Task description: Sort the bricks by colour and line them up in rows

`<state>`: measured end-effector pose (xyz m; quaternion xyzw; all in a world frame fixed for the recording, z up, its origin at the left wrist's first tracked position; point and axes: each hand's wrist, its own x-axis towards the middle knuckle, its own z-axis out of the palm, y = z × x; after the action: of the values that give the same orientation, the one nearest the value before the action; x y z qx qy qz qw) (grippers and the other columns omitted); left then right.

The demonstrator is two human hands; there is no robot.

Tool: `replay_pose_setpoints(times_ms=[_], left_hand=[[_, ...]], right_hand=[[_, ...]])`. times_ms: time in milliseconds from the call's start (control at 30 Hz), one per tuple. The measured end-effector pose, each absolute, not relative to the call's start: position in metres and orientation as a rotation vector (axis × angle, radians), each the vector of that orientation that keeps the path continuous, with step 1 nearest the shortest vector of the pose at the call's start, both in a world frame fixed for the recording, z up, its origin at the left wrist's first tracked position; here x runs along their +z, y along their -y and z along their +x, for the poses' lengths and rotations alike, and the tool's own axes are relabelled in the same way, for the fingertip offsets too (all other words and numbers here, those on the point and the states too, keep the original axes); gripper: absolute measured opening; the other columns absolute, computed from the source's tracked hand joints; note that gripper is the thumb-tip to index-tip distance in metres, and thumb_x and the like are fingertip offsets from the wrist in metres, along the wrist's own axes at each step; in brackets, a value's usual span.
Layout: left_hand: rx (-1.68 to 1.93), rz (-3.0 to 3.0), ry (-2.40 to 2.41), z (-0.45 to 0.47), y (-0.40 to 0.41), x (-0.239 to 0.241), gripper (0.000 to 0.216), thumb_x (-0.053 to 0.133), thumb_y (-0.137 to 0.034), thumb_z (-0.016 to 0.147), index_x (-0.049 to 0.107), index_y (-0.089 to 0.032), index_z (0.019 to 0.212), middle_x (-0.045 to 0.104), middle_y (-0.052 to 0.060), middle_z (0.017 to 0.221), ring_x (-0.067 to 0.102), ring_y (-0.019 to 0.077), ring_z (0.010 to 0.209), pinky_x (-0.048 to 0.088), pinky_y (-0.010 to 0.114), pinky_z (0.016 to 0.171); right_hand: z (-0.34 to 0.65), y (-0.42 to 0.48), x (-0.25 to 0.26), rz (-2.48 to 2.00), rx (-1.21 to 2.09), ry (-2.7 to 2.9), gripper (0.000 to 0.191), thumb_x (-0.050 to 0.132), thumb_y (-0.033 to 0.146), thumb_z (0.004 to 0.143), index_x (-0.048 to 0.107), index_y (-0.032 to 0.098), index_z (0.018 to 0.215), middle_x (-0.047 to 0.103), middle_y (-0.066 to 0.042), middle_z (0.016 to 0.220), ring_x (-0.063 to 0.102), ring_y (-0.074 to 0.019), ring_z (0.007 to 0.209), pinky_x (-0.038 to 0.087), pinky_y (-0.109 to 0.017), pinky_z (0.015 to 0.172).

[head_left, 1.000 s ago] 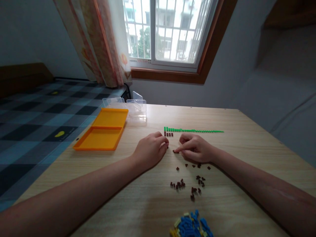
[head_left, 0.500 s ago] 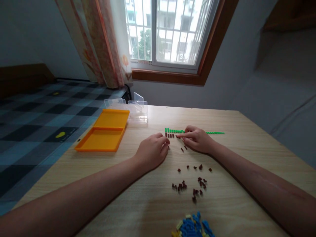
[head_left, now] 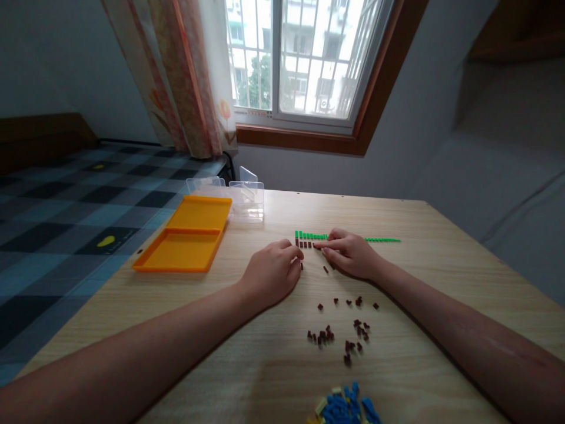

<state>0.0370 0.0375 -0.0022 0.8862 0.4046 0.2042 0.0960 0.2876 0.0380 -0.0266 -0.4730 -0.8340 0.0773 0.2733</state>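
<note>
My left hand [head_left: 274, 268] rests on the table with its fingers curled together; whether they hold anything is hidden. Right by its fingertips a small brown brick [head_left: 302, 266] shows. My right hand [head_left: 348, 252] reaches over the table, index finger stretched out and thumb apart from it. Its fingertip touches a brown brick [head_left: 314, 245] at the right end of a short row of brown bricks [head_left: 305, 244]. Just behind runs a long row of green bricks [head_left: 312, 236], partly covered by my right hand. A loose brown brick [head_left: 325, 269] lies between my hands.
Several brown bricks [head_left: 324, 335] lie scattered nearer to me. A pile of blue and yellow pieces [head_left: 342, 407] is at the front edge of view. An open orange case [head_left: 172, 270] and clear plastic boxes [head_left: 247, 209] stand on the left side of the table [head_left: 441, 282].
My right hand has slid slightly left, and the brown brick under its index finger now sits in line with the row. My left hand has stayed in place.
</note>
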Motion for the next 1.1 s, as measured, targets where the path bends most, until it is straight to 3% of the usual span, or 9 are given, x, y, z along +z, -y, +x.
replay_pose_setpoints(times_ms=[1100], left_hand=[[0.568,2.649,-1.176,0.0368,-0.0376,-0.0015,0.021,0.051,-0.023,0.091,0.071,-0.023,0.097,0.069,0.005,0.100,0.064,0.0208,0.090,0.051,0.034,0.078]], right_hand=[[0.2822,-0.0338,-0.0240,-1.304,0.151,2.248,0.033,0.053,0.026,0.094,0.074,0.027,0.119,0.062,-0.004,0.086,0.055,-0.0135,0.069,0.041,-0.026,0.064]])
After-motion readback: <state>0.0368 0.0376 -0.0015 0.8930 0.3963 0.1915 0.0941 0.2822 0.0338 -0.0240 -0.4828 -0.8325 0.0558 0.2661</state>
